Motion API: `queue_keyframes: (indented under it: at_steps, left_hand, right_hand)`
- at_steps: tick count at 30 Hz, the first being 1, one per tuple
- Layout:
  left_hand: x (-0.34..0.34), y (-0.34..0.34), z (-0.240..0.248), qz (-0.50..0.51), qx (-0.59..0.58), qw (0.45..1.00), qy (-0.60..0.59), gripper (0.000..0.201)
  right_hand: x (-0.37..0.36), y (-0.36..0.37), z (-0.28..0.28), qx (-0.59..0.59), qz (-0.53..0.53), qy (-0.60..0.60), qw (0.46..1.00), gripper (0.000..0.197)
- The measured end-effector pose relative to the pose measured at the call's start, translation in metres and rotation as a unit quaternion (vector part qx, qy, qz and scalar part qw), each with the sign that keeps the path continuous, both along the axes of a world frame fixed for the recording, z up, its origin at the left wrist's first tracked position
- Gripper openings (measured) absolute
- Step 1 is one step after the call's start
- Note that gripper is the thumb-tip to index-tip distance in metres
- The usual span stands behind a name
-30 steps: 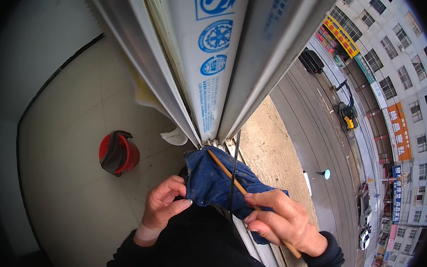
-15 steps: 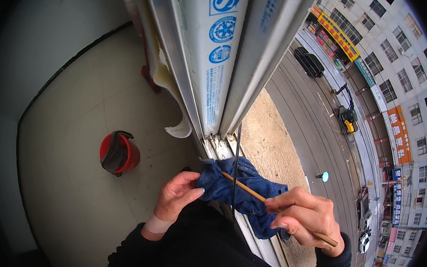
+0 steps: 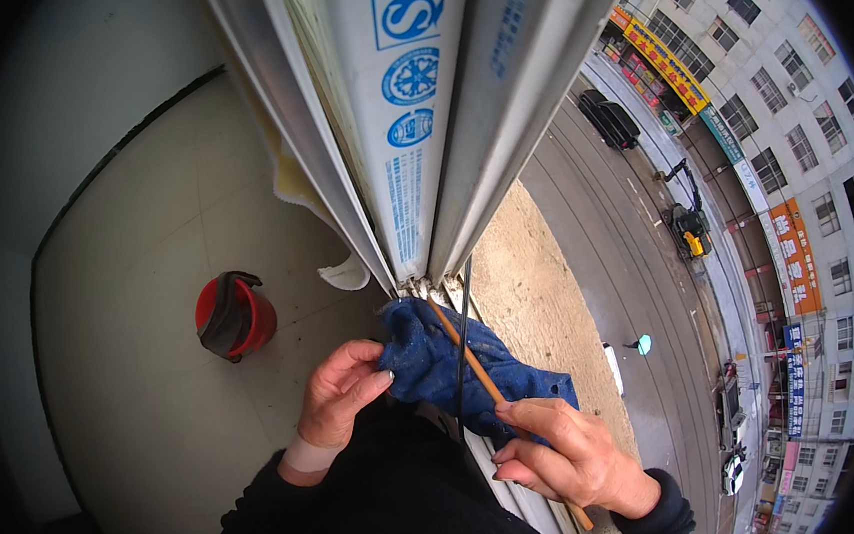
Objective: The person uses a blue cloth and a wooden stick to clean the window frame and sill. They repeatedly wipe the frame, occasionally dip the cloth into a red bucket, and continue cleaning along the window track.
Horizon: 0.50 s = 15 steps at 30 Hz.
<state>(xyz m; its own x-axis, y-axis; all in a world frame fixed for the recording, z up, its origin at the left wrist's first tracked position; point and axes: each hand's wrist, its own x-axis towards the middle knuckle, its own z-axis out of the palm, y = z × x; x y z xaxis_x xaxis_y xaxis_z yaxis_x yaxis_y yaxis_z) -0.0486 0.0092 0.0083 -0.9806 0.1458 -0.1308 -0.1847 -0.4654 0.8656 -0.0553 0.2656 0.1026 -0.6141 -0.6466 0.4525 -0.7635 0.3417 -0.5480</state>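
A blue cloth (image 3: 419, 353) lies bunched over the white window track (image 3: 513, 491), spreading toward the outer ledge. My left hand (image 3: 335, 403) pinches the cloth's left edge between thumb and fingers. In my right hand (image 3: 577, 456) is a slim wooden stick (image 3: 478, 371), held slantwise across the cloth. Its far tip reaches the cloth's upper edge, by the track at the foot of the window frames. A thin black cable (image 3: 463, 349) runs down over the cloth and crosses the stick.
White window frames (image 3: 404, 168) with blue printing rise just ahead. Indoors at left, a red bucket (image 3: 258, 315) with a dark cloth (image 3: 223, 321) over its rim stands on the tiled floor. Outside at right are a rough ledge (image 3: 528, 269) and, far below, a street (image 3: 604, 223) with vehicles.
My right hand has moved left and slightly down, and the stick now stands steeper, its tip farther up at the track. The left hand keeps its pinch on the cloth. The view has shifted slightly.
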Motion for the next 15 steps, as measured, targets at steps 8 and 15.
queue_keyframes:
  at_steps: [8, 15]
  left_hand:
    - [-0.002, 0.004, 0.000, 0.010, 0.008, 1.000, -0.019, 0.027]
    - [-0.004, 0.001, -0.001, 0.005, 0.010, 0.999, 0.052, 0.023]
  right_hand:
    - [-0.011, 0.001, -0.004, 0.033, 0.021, -0.036, 0.999, 0.029]
    - [0.005, 0.019, 0.013, 0.016, -0.001, -0.042, 0.999, 0.029]
